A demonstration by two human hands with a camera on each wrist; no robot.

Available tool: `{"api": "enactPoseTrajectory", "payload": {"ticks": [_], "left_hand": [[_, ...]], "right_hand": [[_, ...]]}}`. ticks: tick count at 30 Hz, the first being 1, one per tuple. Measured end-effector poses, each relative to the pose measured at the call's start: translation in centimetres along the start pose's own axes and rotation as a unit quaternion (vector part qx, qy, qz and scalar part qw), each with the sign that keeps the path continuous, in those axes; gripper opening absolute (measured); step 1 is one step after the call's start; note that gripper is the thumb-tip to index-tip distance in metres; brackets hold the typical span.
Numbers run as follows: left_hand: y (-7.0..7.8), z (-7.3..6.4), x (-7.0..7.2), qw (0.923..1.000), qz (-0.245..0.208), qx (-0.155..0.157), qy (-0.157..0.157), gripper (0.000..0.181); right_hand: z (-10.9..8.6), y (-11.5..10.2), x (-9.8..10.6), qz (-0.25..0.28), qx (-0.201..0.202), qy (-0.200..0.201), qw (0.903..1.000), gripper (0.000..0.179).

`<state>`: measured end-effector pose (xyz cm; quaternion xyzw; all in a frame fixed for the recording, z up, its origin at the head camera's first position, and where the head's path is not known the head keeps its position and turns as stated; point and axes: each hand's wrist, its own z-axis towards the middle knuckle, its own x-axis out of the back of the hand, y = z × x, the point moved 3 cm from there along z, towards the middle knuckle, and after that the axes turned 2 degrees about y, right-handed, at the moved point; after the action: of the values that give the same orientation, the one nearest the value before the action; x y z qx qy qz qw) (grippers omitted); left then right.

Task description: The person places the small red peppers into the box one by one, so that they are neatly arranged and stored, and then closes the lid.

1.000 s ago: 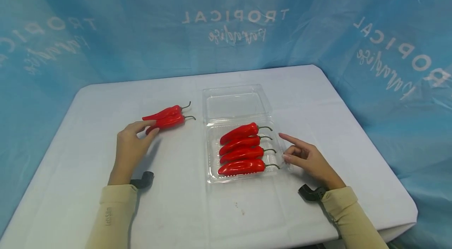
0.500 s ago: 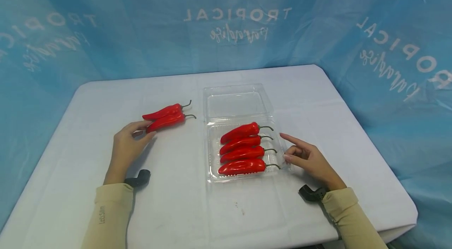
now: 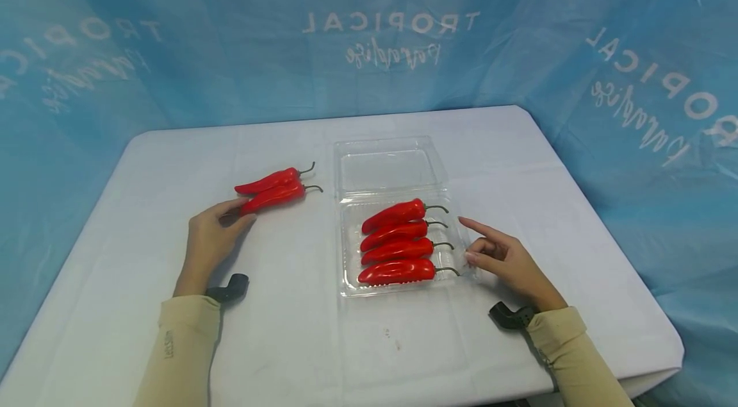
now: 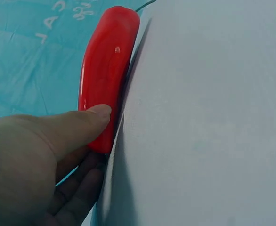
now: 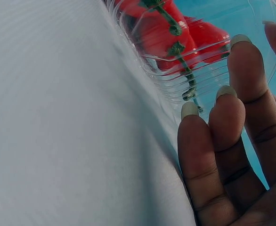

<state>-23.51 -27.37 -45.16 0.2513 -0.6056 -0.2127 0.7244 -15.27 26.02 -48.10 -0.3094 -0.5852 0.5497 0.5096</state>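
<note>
Two red chili peppers lie side by side at the left of the table in the head view. My left hand [image 3: 210,240] pinches the tip end of the nearer chili pepper [image 3: 273,197]; in the left wrist view the thumb lies across that pepper [image 4: 107,66]. The farther chili pepper [image 3: 268,181] lies right behind it. A clear plastic clamshell box [image 3: 349,259] holds several red chili peppers in a stack of rows, stems to the right. My right hand [image 3: 504,259] rests at the box's right edge, fingers loosely extended, fingertips right by the ridged wall in the right wrist view.
The box's clear lid [image 3: 389,168] lies folded back, away from me. A white cloth [image 3: 277,330] covers the table, and blue printed curtains [image 3: 242,74] hang behind and at both sides. Dark wrist devices [image 3: 230,290] sit on both wrists.
My left hand has drawn slightly back along the nearer pepper, so more of its tip end shows. The right hand and the box stay in place, while the view shifts slightly.
</note>
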Motion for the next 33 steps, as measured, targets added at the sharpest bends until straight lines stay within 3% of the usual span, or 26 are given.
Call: {"api": "enactPoseTrajectory", "payload": {"ticks": [11, 22, 26, 33], "left_hand": [[0.2, -0.2, 0.2, 0.9996, -0.013, 0.016, 0.018, 0.046], [0.2, -0.2, 0.9, 0.9968, -0.057, 0.015, 0.054, 0.046], [0.8, -0.4, 1.4, 0.9948, -0.071, 0.023, 0.069, 0.045], [2.9, -0.8, 1.8, 0.9896, -0.116, 0.051, 0.069, 0.053]], "right_hand": [[-0.1, 0.1, 0.0, -0.001, -0.012, 0.005, 0.9999, 0.063], [0.0, -0.1, 0.0, 0.002, -0.007, 0.002, 1.0000, 0.062], [-0.1, -0.3, 0.0, 0.003, -0.008, 0.003, 1.0000, 0.062], [-0.2, -0.5, -0.1, 0.005, -0.008, 0.001, 1.0000, 0.062]]}}
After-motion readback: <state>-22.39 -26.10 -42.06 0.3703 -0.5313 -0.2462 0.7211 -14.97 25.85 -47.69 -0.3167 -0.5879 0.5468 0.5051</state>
